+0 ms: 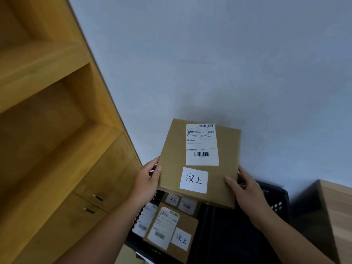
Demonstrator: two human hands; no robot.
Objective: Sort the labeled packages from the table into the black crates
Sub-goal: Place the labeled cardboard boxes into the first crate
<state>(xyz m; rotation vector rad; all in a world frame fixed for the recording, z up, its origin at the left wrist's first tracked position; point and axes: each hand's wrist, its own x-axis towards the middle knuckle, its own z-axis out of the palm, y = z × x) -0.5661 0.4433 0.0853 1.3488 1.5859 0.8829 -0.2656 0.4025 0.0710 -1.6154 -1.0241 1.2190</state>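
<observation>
Mid-sort: my left hand (147, 176) and right hand (242, 184) grip a 汶上-labelled cardboard package (198, 168) above the black crate (274, 201), where similarly labelled packages (171, 227) already lie; table unseen.

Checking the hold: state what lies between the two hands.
In the head view, the cardboard box with the handwritten label spans from left hand to right hand, above the black crate.
</observation>
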